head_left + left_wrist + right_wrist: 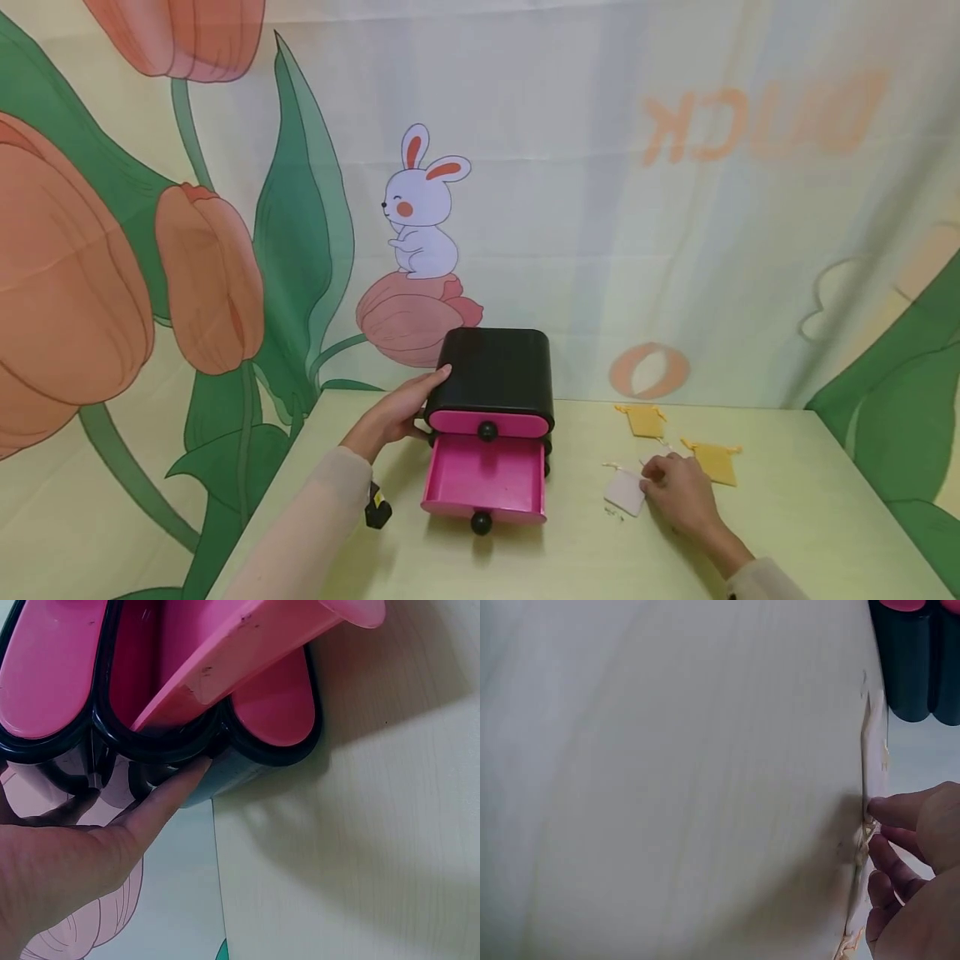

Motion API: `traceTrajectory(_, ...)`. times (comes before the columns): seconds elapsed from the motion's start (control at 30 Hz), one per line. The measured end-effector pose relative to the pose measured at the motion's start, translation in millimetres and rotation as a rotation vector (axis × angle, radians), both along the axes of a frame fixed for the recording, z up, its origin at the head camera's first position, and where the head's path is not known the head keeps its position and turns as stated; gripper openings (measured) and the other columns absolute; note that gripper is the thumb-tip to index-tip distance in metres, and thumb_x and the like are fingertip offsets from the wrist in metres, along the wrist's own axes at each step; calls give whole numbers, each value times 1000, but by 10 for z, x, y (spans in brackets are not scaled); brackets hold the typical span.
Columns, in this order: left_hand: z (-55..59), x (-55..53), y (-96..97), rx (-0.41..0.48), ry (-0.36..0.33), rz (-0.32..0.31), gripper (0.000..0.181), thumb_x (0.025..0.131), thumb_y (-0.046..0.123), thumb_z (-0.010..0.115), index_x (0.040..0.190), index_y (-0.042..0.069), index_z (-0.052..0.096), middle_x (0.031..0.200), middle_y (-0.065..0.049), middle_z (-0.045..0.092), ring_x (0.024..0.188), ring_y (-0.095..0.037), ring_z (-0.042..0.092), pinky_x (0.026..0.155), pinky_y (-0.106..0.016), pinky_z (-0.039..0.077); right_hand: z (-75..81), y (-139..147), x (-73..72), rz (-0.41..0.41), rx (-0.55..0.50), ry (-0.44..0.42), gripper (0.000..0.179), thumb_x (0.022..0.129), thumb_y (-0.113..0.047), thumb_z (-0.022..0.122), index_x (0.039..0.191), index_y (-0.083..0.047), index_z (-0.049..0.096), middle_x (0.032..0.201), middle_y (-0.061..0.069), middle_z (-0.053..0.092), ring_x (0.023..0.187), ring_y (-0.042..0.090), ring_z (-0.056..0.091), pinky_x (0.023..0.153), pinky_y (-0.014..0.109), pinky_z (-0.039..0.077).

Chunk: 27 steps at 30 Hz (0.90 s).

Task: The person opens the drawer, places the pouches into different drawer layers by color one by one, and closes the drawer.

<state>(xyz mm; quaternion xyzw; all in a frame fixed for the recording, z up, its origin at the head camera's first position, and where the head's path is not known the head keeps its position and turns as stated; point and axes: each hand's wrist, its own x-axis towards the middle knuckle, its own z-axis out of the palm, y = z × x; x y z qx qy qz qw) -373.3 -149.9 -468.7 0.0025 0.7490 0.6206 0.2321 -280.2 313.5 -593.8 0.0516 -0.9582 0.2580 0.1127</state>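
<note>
Head view: your left hand [396,412] holds the side of the black cabinet [498,367], thumb and fingers against it, likely to steady it with the pink drawer [517,512] pulled out. Over to its right, the white pouch [624,493] lies flat on the desk [570,554]; your right hand [681,496] has its grip pinching the edge, probably because thin cloth offers little else to grab.
</note>
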Motion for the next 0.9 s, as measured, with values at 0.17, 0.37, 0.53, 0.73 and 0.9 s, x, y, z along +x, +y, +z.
traceTrajectory(0.17, 4, 5, -5, -8, 3, 0, 91, 99, 71, 56, 167, 16, 29, 165, -19, 38, 144, -55, 42, 97, -74, 51, 97, -59, 22, 33, -84, 7, 12, 89, -6, 82, 86, -13, 73, 80, -5, 66, 78, 18, 54, 70, 36, 44)
traceTrajectory(0.37, 6, 12, -12, 4, -4, 10, 87, 101, 69, 55, 166, 17, 33, 164, -18, 40, 143, -54, 44, 95, -73, 52, 553, -299, 105, 123, -205, 108, 10, 94, -5, 80, 93, -12, 73, 83, -5, 64, 78, 13, 54, 69, 29, 46)
traceTrajectory(0.53, 4, 10, -17, 4, -3, 13, 87, 100, 70, 55, 166, 16, 32, 164, -18, 39, 143, -54, 44, 95, -73, 52, 976, -606, 188, 180, -262, 221, 11, 94, -7, 81, 95, -15, 73, 86, -7, 64, 78, 13, 55, 67, 29, 47)
traceTrajectory(0.73, 3, 15, -17, 0, -7, 14, 90, 99, 71, 57, 167, 18, 31, 165, -18, 38, 143, -54, 43, 94, -72, 54, 1283, -1090, 258, 231, -308, 217, 10, 93, -10, 83, 94, -18, 76, 88, -9, 65, 85, 16, 57, 73, 33, 50)
traceTrajectory(0.9, 11, 21, -7, -5, -5, 16, 91, 99, 71, 57, 166, 16, 31, 164, -19, 39, 144, -55, 42, 94, -72, 54, 1329, -1503, 260, 273, -348, 194, 11, 92, -10, 84, 93, -19, 77, 90, -10, 64, 85, 18, 59, 73, 31, 52)
